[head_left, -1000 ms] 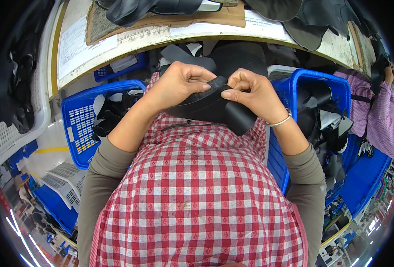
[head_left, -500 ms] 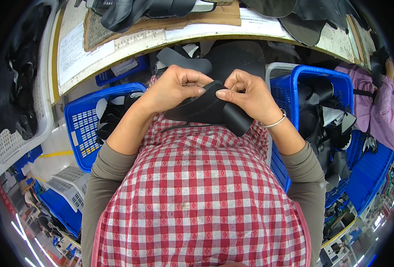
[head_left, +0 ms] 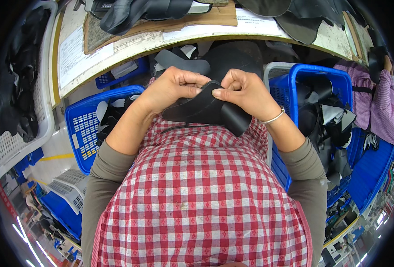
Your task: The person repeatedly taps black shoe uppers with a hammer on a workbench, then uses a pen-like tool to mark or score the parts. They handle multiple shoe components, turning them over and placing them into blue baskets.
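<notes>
The left hand (head_left: 175,89) is curled up tight and pinches the top edge of a soft black piece (head_left: 204,111), maybe leather or rubber. The right hand (head_left: 243,90) is just beside it, also closed, with its thumb pressed flat on the same piece. So both hands hold the black piece together, close in front of the person's chest, above a red and white checked apron (head_left: 201,196). The piece bends and hangs down a little to the right. A thin silver bracelet (head_left: 272,118) sits on the right wrist. To the left, down low, is a blue plastic basket (head_left: 84,129) with dark and white bits inside. To the right is another blue basket (head_left: 283,91), full of black pieces. Far from the person, past the hands, is a worktable (head_left: 99,49) with a paper sheet and more black pieces lying on top. Far to the left stands a white basket (head_left: 10,147) holding dark things. At the far right edge another person in a purple checked sleeve (head_left: 379,111) is nearby.
</notes>
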`<act>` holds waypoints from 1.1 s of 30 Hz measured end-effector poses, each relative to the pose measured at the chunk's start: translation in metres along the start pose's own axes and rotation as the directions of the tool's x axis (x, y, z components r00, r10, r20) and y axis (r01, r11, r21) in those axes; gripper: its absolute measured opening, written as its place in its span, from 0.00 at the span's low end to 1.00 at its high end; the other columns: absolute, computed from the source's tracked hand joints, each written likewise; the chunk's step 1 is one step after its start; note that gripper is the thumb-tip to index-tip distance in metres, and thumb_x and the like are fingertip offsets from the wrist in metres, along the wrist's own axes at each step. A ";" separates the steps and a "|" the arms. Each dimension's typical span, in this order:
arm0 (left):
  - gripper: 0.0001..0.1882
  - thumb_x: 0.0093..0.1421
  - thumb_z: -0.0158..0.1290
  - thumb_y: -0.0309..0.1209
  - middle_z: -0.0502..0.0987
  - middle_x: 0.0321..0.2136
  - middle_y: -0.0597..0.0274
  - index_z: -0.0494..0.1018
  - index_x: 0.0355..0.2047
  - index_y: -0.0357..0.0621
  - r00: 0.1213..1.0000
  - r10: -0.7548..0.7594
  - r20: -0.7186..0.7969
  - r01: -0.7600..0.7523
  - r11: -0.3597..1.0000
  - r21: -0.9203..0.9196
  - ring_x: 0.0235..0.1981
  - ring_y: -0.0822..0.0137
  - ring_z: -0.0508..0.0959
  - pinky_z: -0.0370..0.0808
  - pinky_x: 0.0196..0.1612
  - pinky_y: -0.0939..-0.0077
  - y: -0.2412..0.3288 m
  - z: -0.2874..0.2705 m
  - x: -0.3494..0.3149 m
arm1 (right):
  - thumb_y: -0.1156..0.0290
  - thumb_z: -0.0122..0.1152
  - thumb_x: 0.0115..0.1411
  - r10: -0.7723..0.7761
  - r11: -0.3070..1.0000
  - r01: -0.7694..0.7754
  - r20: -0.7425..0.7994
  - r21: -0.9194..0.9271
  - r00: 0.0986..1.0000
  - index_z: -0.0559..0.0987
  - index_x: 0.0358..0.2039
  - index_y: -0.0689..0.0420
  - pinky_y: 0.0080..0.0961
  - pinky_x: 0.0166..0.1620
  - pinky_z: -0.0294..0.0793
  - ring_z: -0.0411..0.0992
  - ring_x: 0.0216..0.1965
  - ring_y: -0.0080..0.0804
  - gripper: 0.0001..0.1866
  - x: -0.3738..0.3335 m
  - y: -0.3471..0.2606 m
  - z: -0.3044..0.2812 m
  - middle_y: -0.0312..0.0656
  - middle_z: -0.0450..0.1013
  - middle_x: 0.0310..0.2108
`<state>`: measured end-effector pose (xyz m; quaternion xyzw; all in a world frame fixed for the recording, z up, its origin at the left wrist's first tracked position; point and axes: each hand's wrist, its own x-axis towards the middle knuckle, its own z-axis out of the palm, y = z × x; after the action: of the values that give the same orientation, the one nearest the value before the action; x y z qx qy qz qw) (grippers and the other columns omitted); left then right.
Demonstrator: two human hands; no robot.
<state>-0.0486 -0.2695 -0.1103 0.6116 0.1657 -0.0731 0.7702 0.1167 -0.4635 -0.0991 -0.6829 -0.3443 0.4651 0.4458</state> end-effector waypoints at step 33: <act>0.16 0.63 0.63 0.31 0.86 0.41 0.54 0.83 0.48 0.35 0.919 0.006 0.395 -0.187 0.887 0.423 0.46 0.64 0.85 0.78 0.56 0.69 0.110 -0.068 -0.027 | 0.71 0.78 0.55 -0.197 0.978 0.197 -0.015 0.073 0.980 0.83 0.33 0.60 0.24 0.41 0.75 0.76 0.35 0.24 0.11 -0.017 -0.045 0.024 0.36 0.78 0.29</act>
<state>-0.0509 -0.1803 -0.0135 0.7553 -0.0406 -0.1881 0.6265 0.0856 -0.4548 -0.0559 -0.6301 -0.3911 0.4286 0.5160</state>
